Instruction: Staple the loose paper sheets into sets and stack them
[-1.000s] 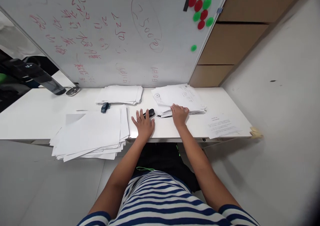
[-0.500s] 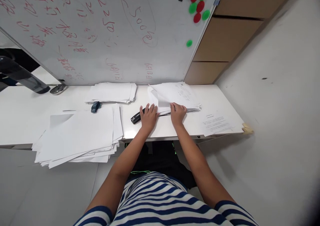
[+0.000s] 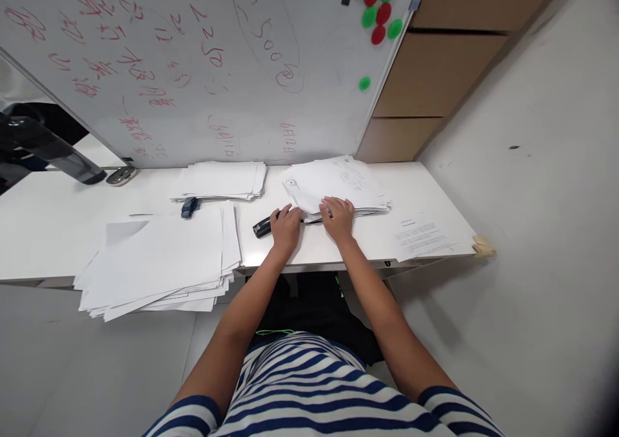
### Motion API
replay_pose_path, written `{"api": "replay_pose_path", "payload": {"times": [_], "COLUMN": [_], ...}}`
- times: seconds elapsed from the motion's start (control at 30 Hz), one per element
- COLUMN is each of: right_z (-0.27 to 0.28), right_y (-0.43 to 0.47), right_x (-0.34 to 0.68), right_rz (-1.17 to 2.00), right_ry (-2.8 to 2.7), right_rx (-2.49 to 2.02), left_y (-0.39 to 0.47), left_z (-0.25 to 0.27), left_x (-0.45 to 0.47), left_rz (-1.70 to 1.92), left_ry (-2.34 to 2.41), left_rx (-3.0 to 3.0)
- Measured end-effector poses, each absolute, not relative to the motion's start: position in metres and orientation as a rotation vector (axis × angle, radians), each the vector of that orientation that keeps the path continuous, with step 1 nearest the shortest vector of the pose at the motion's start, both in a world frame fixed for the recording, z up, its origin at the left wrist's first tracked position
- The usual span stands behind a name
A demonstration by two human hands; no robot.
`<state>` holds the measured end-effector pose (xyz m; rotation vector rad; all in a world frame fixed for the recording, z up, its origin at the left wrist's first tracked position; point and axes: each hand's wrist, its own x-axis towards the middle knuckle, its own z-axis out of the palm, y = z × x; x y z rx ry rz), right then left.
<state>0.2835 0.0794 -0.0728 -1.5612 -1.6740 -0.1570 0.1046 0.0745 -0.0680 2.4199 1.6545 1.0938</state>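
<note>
My left hand [image 3: 287,228] rests over a black stapler [image 3: 262,228], its fingers curled on the stapler's top. The rear end of the stapler sticks out to the left of the hand, and its front end lies by the papers' near edge. My right hand [image 3: 338,220] pinches the near edge of the printed sheets [image 3: 333,182] on the stack in front of me. The sheets' near left corner is bent where the two hands come close. How many sheets the fingers hold is hidden.
A large loose paper pile [image 3: 159,263] overhangs the table's front edge at left. Behind it are a smaller paper stack [image 3: 222,178], a dark blue clip-like object [image 3: 189,207], a computer mouse [image 3: 120,176] and a dark bottle [image 3: 62,147]. A printed sheet [image 3: 420,237] lies right; a whiteboard [image 3: 329,69] stands behind.
The lifted top sheet has come down flatter, showing a round printed mark. My right hand has shifted slightly left along the papers' edge; my left-hand fingers have drawn in over the stapler.
</note>
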Motion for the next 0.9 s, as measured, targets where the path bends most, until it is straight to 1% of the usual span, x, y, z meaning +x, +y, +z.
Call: {"api": "replay_pose_path", "payload": {"times": [0.23, 0.37, 0.47, 0.57, 0.7, 0.77, 0.83, 0.9], "right_z": [-0.063, -0.047, -0.025, 0.008, 0.054, 0.071, 0.081, 0.087], "right_y": [0.07, 0.049, 0.021, -0.009, -0.036, -0.045, -0.049, -0.05], "right_x": [0.28, 0.277, 0.277, 0.283, 0.299, 0.307, 0.313, 0.314], "right_rz": [-0.119, -0.092, -0.089, -0.097, -0.016, 0.025, 0.044, 0.056], "right_ry": [-1.991, -2.123, -2.023, -1.858, -1.719, -1.62, -1.489, -1.355], "right_rx": [-1.451, -1.41, -1.373, -1.24, -1.116, -1.117, -1.127, -1.148], "left_y": [0.071, 0.059, 0.035, 0.008, -0.01, -0.007, -0.001, 0.006], "left_z": [-0.062, -0.037, -0.006, 0.025, 0.053, 0.061, 0.066, 0.067], "left_x": [0.098, 0.091, 0.086, 0.085, 0.083, 0.076, 0.064, 0.049], "left_rz": [1.391, 1.524, 1.496, 1.486, 1.864, 1.978, 1.879, 1.627], "left_ry": [1.632, 1.461, 1.312, 1.245, 1.294, 1.315, 1.299, 1.177], "left_rx": [2.38, 2.393, 2.416, 2.419, 2.182, 1.985, 1.812, 1.684]}}
